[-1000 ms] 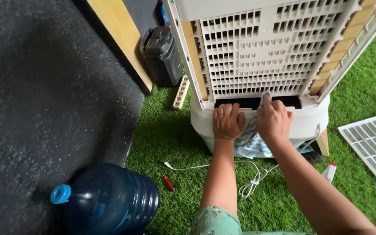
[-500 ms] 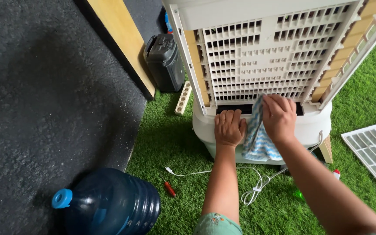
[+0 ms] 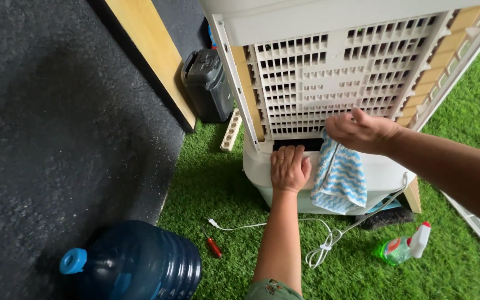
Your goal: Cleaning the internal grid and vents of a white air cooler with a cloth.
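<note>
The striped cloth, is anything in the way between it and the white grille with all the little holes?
Nothing visible is. The right hand holds the striped cloth up at the bottom edge of the white grille, with no object in between. The left hand rests beside it on the white base, off to the side.

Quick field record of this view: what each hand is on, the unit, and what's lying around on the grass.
left hand: flat on air cooler's white base, below the slot
right hand: holds a blue-striped cloth, hanging by the grille
grass: red screwdriver, white cable, spray bottle
left: blue water jug, grey case
</note>
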